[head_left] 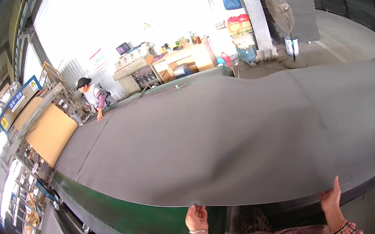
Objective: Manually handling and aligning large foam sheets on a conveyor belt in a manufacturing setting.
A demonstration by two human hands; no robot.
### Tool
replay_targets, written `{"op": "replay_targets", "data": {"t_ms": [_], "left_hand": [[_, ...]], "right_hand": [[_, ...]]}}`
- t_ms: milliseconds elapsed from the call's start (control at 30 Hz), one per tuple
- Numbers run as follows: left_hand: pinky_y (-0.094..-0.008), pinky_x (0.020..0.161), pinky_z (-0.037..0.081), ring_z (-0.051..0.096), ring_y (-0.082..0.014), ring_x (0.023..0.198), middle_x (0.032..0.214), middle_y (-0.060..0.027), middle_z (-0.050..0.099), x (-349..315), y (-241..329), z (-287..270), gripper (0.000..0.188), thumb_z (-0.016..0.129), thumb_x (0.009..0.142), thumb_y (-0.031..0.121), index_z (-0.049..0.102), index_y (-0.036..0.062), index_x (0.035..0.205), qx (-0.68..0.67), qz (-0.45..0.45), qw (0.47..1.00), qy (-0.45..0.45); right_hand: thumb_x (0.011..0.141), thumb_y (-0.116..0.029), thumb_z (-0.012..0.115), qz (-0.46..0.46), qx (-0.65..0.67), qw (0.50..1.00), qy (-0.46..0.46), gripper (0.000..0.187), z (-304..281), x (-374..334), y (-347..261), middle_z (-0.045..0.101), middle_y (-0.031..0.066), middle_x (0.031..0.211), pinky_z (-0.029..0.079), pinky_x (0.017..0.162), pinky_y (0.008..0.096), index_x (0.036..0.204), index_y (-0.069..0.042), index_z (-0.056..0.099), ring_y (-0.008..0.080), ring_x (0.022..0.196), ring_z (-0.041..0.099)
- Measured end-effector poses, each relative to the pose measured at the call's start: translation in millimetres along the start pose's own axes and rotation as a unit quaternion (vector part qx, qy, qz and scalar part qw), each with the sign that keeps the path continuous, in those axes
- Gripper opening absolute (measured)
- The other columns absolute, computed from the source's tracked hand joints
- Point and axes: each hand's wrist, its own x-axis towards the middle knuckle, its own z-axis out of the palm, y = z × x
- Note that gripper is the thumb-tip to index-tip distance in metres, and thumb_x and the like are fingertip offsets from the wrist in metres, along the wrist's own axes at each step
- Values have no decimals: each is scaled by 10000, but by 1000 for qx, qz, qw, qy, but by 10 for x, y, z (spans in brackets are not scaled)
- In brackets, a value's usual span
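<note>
on the far right, a standing fan [280, 12] is rising in front of a white bucket [295, 45], with a tall stack of grey sheets [301, 15] standing behind them. at the far middle, a pale desk [205, 57] is carrying small bottles [197, 38], a beige console [133, 59] is standing to its left with a dark monitor [122, 48] showing above it, and a blue bag [231, 2] is hanging to the desk's right. on the left, a blue sign board [23, 95] is bearing yellow warning triangles [33, 85].

at lower centre, the left hand [196, 218] pinches the near edge of a wide grey sheet [200, 134]; at lower right, the right hand [330, 198] holds the same edge. a co-worker [96, 95] shows upper left, a green surface [113, 206] lower left, a fan [280, 12] upper right.
</note>
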Motion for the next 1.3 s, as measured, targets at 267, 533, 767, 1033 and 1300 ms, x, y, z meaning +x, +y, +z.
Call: {"op": "replay_targets", "data": {"t_ms": [267, 533, 767, 1033, 1300], "left_hand": [[-383, 954, 325, 432, -300, 1098, 1138, -139, 493, -85, -212, -162, 543, 555, 804, 76, 306, 32, 1284, 385, 421, 800, 189], [-473, 949, 289, 443, -290, 1097, 1133, -122, 513, -307, -429, -3, 367, 579, 770, 247, 537, 68, 1088, 740, 410, 526, -86], [-476, 950, 293, 459, -270, 1089, 1127, -94, 527, 235, 206, -397, 274, 581, 762, 180, 580, 62, 1010, 736, 389, 554, 20], [-339, 862, 409, 530, -253, 1006, 1111, -142, 543, -475, -36, 153, 290, 527, 798, 23, 526, -26, 1084, 583, 460, 669, -39], [-259, 812, 450, 559, -167, 949, 1023, -111, 590, -1311, -783, 548, 283, 551, 815, 2, 534, -33, 1095, 420, 145, 855, -267]], "right_hand": [[806, -266, 607, 5, -200, 980, -2, 339, 380, -3, 379, 536, 28, 843, 458, 610, 301, 1018, -27, 495, 130, 700, 523], [721, -441, 650, -170, -670, 611, -385, 691, 630, -55, 865, 497, 153, 1169, 433, 830, 399, 1201, -4, 412, 271, 1035, 519], [732, -506, 565, -326, -850, 210, -356, 678, -238, 486, 584, 375, 91, 1317, 196, 1013, 468, 1260, -115, 399, 217, 1263, 281], [849, -423, 459, -198, -801, 486, -290, 356, 172, 463, 128, 599, 108, 872, 445, 735, 393, 915, -99, 590, 272, 837, 584], [834, -177, 546, -408, -671, 612, -97, 169, 1001, -362, -564, 525, 158, 634, 424, 487, 352, 758, -26, 533, 337, 573, 525]]}}
